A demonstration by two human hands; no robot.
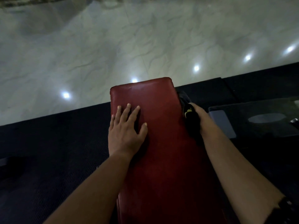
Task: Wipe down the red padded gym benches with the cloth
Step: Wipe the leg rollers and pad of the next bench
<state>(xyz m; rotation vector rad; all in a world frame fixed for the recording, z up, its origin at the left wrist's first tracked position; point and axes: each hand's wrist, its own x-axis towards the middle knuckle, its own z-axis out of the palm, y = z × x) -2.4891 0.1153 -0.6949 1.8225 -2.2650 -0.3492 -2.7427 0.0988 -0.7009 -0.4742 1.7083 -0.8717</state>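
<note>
The red padded bench (161, 143) stands on a black rubber mat (48, 151) bordering a glossy pale marble floor (113, 46) that shows 5 bright light reflections. The left hand (126, 126) lies flat near the pad's far end, fingers (127, 110) spread, holding nothing. The right hand (200, 117) grips a dark cloth (192, 120) against the pad's right edge.
</note>
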